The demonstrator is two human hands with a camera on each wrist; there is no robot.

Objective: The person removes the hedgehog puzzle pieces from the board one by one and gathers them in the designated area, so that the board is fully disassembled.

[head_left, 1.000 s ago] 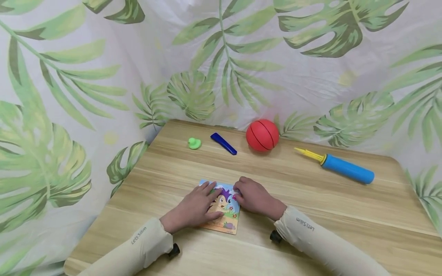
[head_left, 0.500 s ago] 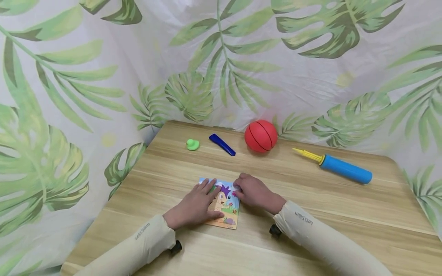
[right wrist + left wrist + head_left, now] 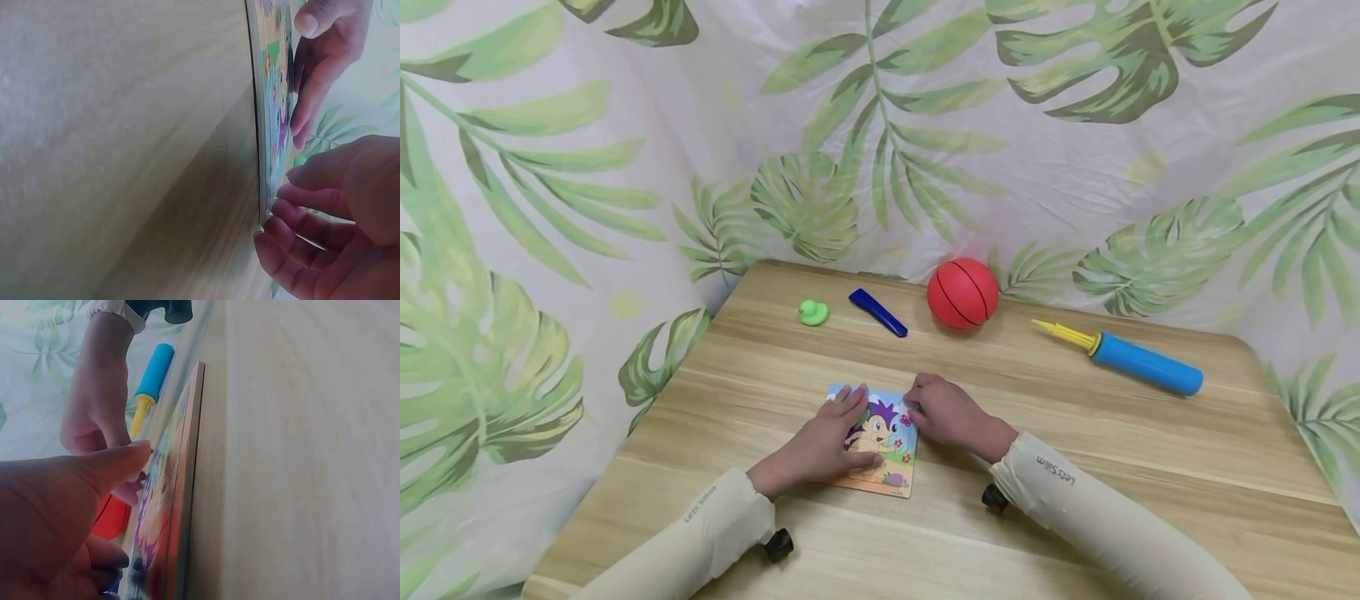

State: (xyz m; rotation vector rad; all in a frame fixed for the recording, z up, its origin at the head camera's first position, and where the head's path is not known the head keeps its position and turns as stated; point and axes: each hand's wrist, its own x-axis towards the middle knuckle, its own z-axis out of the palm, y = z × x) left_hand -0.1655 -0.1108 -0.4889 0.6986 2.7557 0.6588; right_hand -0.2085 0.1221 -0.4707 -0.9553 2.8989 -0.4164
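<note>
A flat jigsaw puzzle [image 3: 891, 479] with a purple-haired cartoon hedgehog lies on the wooden table. My left hand [image 3: 823, 442] rests over its left part with fingers spread and thumb stretched across the picture. In the left wrist view, that thumb [image 3: 125, 465] lies just above the puzzle's face. At the far right corner, my right hand [image 3: 951, 417] has its fingers bent around the corner. The right wrist view shows its fingertips [image 3: 272, 228] right at the puzzle's edge, thumb on the picture side. Part of the picture is hidden under the left hand.
Behind the puzzle lie a green toy duck [image 3: 813, 312], a dark blue flat strip [image 3: 878, 313] and a red ball [image 3: 963, 292] with black lines. A blue and yellow hand pump [image 3: 1142, 362] lies at the right. A leaf-patterned curtain [image 3: 880, 125] hangs behind the table [image 3: 745, 367].
The left hand's fingers have drawn slightly left, uncovering more of the hedgehog. The right hand keeps its place at the corner. The whole view has shifted a little.
</note>
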